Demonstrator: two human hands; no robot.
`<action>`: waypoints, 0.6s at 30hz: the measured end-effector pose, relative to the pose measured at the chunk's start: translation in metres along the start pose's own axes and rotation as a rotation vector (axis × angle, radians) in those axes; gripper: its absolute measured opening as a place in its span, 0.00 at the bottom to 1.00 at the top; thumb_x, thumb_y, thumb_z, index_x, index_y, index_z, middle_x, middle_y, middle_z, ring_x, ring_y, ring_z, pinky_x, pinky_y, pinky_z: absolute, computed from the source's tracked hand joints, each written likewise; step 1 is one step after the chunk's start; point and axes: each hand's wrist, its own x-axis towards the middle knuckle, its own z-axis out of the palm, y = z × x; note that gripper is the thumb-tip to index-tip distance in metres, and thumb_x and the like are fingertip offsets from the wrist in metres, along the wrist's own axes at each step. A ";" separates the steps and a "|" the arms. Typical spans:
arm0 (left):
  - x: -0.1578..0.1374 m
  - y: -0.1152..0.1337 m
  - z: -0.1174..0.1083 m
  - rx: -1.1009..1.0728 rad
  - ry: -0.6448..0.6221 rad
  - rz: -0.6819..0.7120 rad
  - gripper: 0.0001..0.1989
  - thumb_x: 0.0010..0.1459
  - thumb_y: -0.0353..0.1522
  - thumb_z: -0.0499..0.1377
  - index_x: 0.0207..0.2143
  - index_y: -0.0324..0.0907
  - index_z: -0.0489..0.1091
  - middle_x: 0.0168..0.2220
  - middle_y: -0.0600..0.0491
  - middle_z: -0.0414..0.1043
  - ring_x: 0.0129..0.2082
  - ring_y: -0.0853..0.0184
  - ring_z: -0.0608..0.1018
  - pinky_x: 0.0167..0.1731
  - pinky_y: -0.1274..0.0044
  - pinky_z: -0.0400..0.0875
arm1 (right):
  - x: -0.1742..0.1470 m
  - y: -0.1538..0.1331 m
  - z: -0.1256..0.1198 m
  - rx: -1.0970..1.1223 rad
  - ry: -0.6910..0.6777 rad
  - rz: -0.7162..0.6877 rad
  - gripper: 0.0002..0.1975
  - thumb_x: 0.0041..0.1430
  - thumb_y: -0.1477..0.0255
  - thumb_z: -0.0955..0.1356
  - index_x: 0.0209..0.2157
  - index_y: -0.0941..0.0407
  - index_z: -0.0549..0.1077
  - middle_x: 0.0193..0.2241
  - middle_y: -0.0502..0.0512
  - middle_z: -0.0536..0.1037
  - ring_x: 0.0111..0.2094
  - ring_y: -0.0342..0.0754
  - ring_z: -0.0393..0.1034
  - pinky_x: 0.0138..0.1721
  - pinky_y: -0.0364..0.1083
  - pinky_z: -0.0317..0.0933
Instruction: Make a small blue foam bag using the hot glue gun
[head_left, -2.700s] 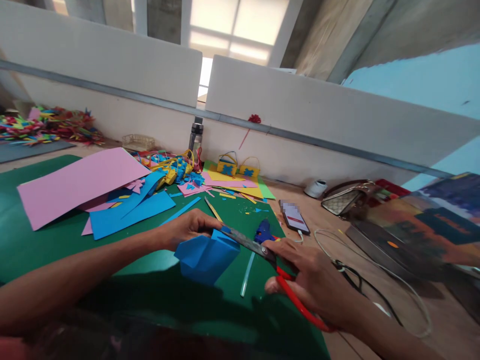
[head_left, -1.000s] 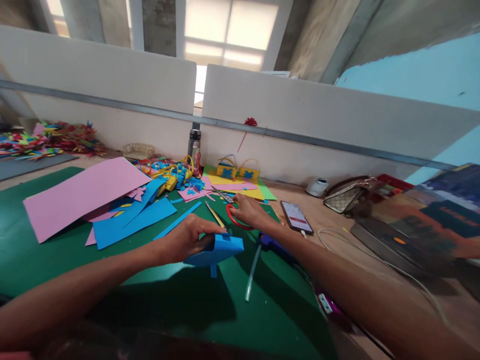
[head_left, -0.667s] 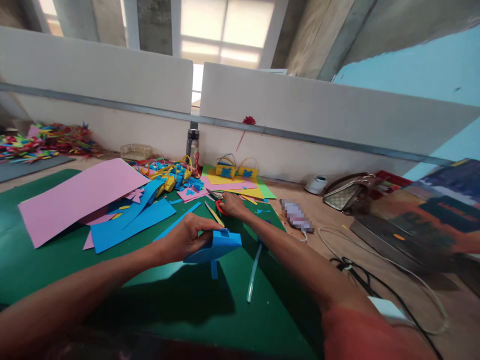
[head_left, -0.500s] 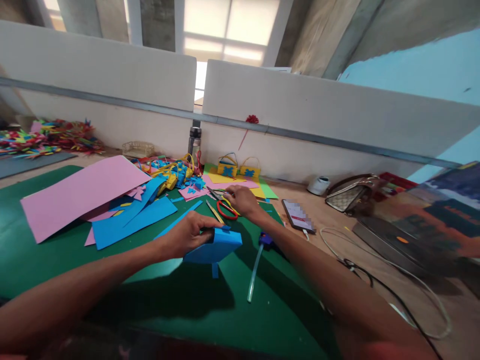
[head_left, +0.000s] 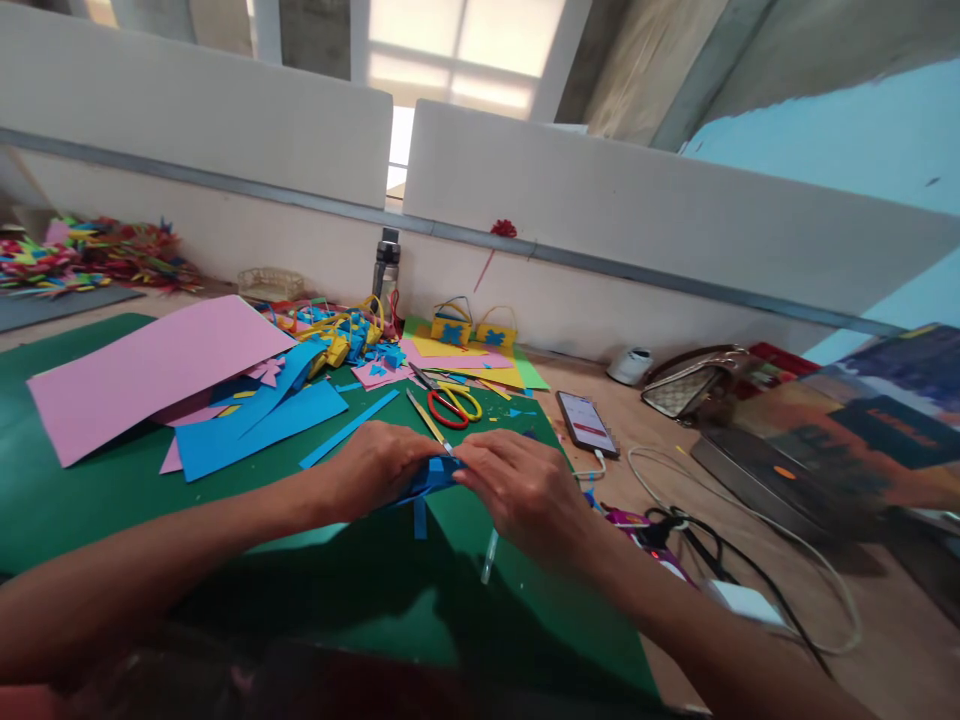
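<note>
Between my hands is a folded blue paper piece (head_left: pixel 436 474), with a narrow blue strip hanging below it. My left hand (head_left: pixel 375 465) is closed on its left side. The fingertips of my right hand (head_left: pixel 525 485) pinch its right end. Just beyond the fingers lies a slim pointed metal tool (head_left: pixel 427 420). Behind that are scissors (head_left: pixel 452 405) with red and yellow handles. A clear glue stick (head_left: pixel 489 560) pokes out below my right hand, which mostly hides what it belongs to.
On the green mat (head_left: pixel 360 610) lie a pink sheet (head_left: pixel 161 370), a blue sheet (head_left: pixel 259 430) and a blue strip (head_left: pixel 349 430). Two small yellow paper bags (head_left: pixel 451 330) stand at the back near a bottle (head_left: pixel 387 265). To the right are a phone (head_left: pixel 587 422), cables and a handbag (head_left: pixel 686 390).
My right hand has come back from beside the scissors to the blue paper piece and now pinches its right end. My left hand keeps its hold. The view has shifted slightly.
</note>
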 end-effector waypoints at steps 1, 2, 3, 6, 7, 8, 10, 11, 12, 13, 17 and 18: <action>0.000 0.000 0.000 0.009 -0.008 -0.002 0.14 0.56 0.25 0.50 0.39 0.38 0.73 0.29 0.50 0.77 0.29 0.69 0.78 0.27 0.82 0.68 | 0.000 0.000 0.001 -0.016 -0.008 -0.011 0.07 0.60 0.75 0.62 0.32 0.62 0.72 0.29 0.57 0.77 0.32 0.48 0.72 0.34 0.46 0.65; 0.001 0.000 -0.001 0.013 -0.016 -0.001 0.13 0.57 0.25 0.50 0.39 0.38 0.73 0.29 0.50 0.77 0.28 0.69 0.77 0.27 0.83 0.68 | 0.001 0.000 0.001 -0.034 -0.020 -0.018 0.08 0.60 0.76 0.62 0.32 0.62 0.72 0.28 0.57 0.77 0.32 0.48 0.72 0.34 0.46 0.65; 0.001 0.001 -0.001 0.012 -0.026 0.004 0.12 0.57 0.26 0.50 0.38 0.39 0.73 0.29 0.51 0.77 0.28 0.70 0.77 0.27 0.83 0.67 | 0.001 0.000 0.002 -0.050 -0.034 -0.023 0.08 0.60 0.76 0.62 0.32 0.62 0.72 0.28 0.57 0.78 0.32 0.48 0.72 0.34 0.46 0.65; 0.002 0.002 0.000 -0.008 -0.043 0.026 0.12 0.59 0.26 0.49 0.33 0.38 0.73 0.27 0.52 0.76 0.25 0.72 0.75 0.25 0.84 0.64 | 0.000 0.000 0.003 -0.093 -0.065 -0.028 0.09 0.60 0.79 0.60 0.32 0.61 0.71 0.27 0.56 0.78 0.31 0.48 0.72 0.33 0.45 0.63; 0.001 0.002 0.001 -0.014 -0.043 0.037 0.12 0.59 0.26 0.49 0.33 0.38 0.72 0.26 0.52 0.75 0.25 0.73 0.75 0.25 0.84 0.63 | 0.000 0.000 0.003 -0.109 -0.071 -0.027 0.10 0.60 0.80 0.60 0.32 0.61 0.71 0.27 0.56 0.78 0.30 0.47 0.72 0.32 0.44 0.63; 0.001 0.002 0.001 -0.019 -0.040 0.051 0.12 0.59 0.26 0.49 0.33 0.38 0.72 0.25 0.52 0.74 0.24 0.73 0.74 0.25 0.84 0.63 | -0.001 -0.001 0.004 -0.126 -0.076 -0.026 0.10 0.60 0.80 0.59 0.31 0.61 0.71 0.26 0.56 0.78 0.30 0.47 0.72 0.32 0.44 0.62; 0.001 0.001 0.002 -0.022 -0.027 0.083 0.12 0.60 0.26 0.48 0.35 0.37 0.71 0.25 0.52 0.74 0.24 0.73 0.73 0.25 0.84 0.62 | -0.002 -0.001 0.004 -0.161 -0.075 -0.031 0.11 0.60 0.80 0.59 0.31 0.61 0.71 0.25 0.56 0.77 0.28 0.46 0.71 0.30 0.44 0.60; 0.000 0.001 0.003 -0.021 -0.026 0.095 0.11 0.60 0.26 0.48 0.35 0.37 0.71 0.25 0.52 0.73 0.24 0.73 0.73 0.25 0.83 0.62 | -0.002 -0.002 0.004 -0.175 -0.073 -0.039 0.12 0.61 0.80 0.59 0.30 0.61 0.71 0.25 0.55 0.77 0.27 0.46 0.71 0.30 0.43 0.59; 0.000 0.001 0.003 -0.018 -0.028 0.104 0.11 0.59 0.27 0.48 0.34 0.37 0.70 0.25 0.52 0.73 0.24 0.73 0.73 0.24 0.83 0.61 | -0.002 -0.002 0.005 -0.186 -0.067 -0.047 0.12 0.61 0.80 0.59 0.30 0.61 0.71 0.24 0.55 0.77 0.27 0.46 0.70 0.29 0.44 0.59; 0.000 0.001 0.004 -0.013 -0.034 0.108 0.11 0.59 0.27 0.47 0.32 0.37 0.70 0.24 0.52 0.72 0.23 0.72 0.72 0.23 0.83 0.60 | -0.003 -0.002 0.005 -0.195 -0.062 -0.054 0.12 0.61 0.80 0.58 0.30 0.61 0.71 0.23 0.55 0.77 0.26 0.46 0.70 0.29 0.44 0.58; 0.000 0.001 0.004 0.005 -0.069 0.099 0.12 0.59 0.25 0.47 0.27 0.36 0.68 0.21 0.54 0.69 0.21 0.74 0.69 0.21 0.83 0.57 | -0.004 -0.004 0.005 -0.223 -0.055 -0.052 0.14 0.61 0.80 0.57 0.28 0.61 0.71 0.22 0.55 0.76 0.25 0.46 0.68 0.29 0.44 0.55; 0.000 0.001 0.005 0.004 -0.071 0.096 0.11 0.59 0.25 0.47 0.27 0.37 0.68 0.21 0.54 0.69 0.21 0.74 0.69 0.21 0.83 0.57 | -0.004 -0.005 0.005 -0.231 -0.061 -0.047 0.14 0.61 0.80 0.57 0.28 0.60 0.71 0.22 0.55 0.75 0.25 0.46 0.68 0.28 0.44 0.54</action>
